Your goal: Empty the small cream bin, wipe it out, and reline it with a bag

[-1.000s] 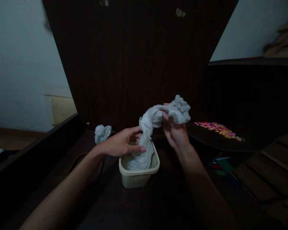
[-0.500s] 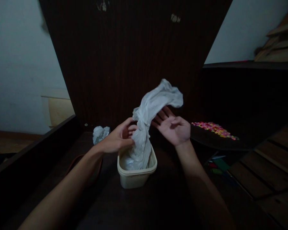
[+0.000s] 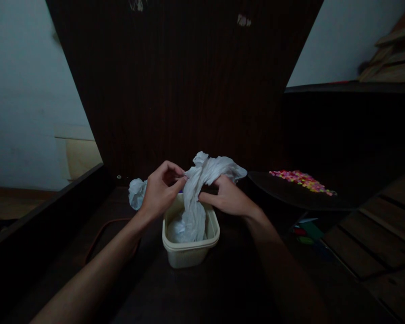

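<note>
A crumpled white plastic bag [image 3: 196, 198] rises out of a cream plastic tub [image 3: 191, 257], its lower end resting inside. Its upper part folds over to the right, above the rim. My left hand [image 3: 162, 189] pinches the bag's left edge between thumb and fingertips. On the other side, my right hand [image 3: 227, 195] has its fingers behind the folded part and its thumb in front, closed on the bag. Those right fingertips are hidden by the plastic.
A second crumpled plastic bag [image 3: 137, 194] lies behind my left wrist. Small pink and yellow pieces [image 3: 302, 181] are heaped on a dark curved shelf [image 3: 273, 191] at right. A tall dark wooden panel [image 3: 189, 90] stands behind, and a low dark side board [image 3: 47, 211] runs along the left.
The bag's upper end has come down lower over the tub. My right hand has turned from an open palm to gripping the bag, and my left fingers have closed in a pinch.
</note>
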`<state>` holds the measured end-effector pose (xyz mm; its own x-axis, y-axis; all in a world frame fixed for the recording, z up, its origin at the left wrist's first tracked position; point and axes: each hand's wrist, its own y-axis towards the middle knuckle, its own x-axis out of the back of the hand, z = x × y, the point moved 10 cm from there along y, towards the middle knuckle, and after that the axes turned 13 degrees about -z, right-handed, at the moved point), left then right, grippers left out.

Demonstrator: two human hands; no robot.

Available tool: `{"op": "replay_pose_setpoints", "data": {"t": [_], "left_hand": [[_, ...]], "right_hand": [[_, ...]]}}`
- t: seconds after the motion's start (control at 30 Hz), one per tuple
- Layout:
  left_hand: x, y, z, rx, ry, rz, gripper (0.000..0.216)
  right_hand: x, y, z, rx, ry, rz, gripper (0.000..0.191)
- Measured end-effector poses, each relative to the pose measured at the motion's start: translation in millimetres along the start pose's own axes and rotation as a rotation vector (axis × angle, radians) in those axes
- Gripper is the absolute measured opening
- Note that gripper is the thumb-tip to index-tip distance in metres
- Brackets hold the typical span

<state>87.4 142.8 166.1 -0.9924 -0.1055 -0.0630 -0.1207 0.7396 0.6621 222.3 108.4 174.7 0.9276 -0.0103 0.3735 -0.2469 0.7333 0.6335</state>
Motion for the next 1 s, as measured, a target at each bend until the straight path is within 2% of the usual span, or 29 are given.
{"op": "replay_pose_setpoints", "data": {"t": [0.07,0.1,0.17,0.27,0.37,0.47,0.6,0.83,1.0], "left_hand": [[-1,-1,-9,-0.105,0.148,0.033,0.004],[-2,-1,-12,-0.129,0.193,0.064,0.009],[-4,-3,-15,-0.104,0.173,0.133,0.017],[-15,-9,-19,-0.010,0.036,0.312,0.023],[-25,-16,-26,-0.026,0.064,0.438,0.022],[-22,-12,-30,-0.082,0.144,0.402,0.019],[-1,1,-25,-0.055,0.169,0.255,0.018],[41,29,-14,0.034,0.242,0.015,0.019],[57,39,-5,0.041,0.333,0.019,0.013]], "right_hand": [[3,1,0,-0.020,-0.039,-0.076,0.025],[5,1,-1,-0.038,-0.062,-0.119,0.024],[10,1,-4,-0.080,-0.123,-0.199,0.024],[17,-1,-8,-0.131,-0.203,-0.283,0.023],[19,-2,-7,-0.143,-0.251,-0.305,0.017],[23,-2,-4,-0.118,-0.295,-0.300,0.010],[37,-2,5,-0.041,-0.350,-0.317,0.003],[62,-6,13,-0.028,-0.440,-0.293,0.025],[68,-12,16,-0.058,-0.360,-0.237,0.037]]}}
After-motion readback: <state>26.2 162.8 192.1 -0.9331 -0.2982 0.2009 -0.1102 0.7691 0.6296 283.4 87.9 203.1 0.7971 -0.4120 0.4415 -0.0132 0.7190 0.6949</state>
